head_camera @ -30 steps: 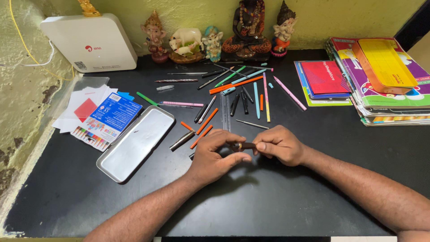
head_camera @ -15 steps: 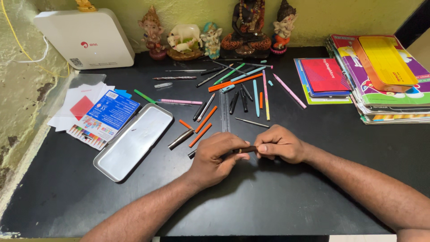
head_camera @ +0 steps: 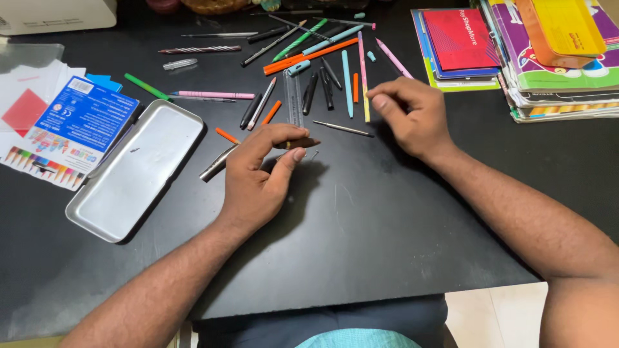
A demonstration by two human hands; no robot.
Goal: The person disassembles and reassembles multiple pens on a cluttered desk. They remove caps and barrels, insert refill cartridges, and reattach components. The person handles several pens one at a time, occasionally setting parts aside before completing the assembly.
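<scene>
A short dark brown pen piece (head_camera: 302, 143) was pinched between thumb and forefinger of the left hand (head_camera: 258, 177), low over the black table (head_camera: 361, 232), near the middle. Its long axis lay roughly left-right across the view, the free end pointing right and a little up, toward a thin metal refill (head_camera: 343, 129) that lay just beyond it. The rest of the piece was hidden by the fingers. The right hand (head_camera: 412, 119) was held apart from the left, fingers curled loosely with the tips drawn together; whether anything was gripped in it could not be told. A yellow pencil (head_camera: 363, 77) was just by its fingertips. A scatter of pens and pencils was spread behind both hands, including an orange pen (head_camera: 309, 57) lying diagonally. A silver tin case (head_camera: 138, 169) was lying flat left of the left hand, with a blue crayon box (head_camera: 80, 122) beyond it. A stack of books (head_camera: 554, 58) was seen at the right rear.
</scene>
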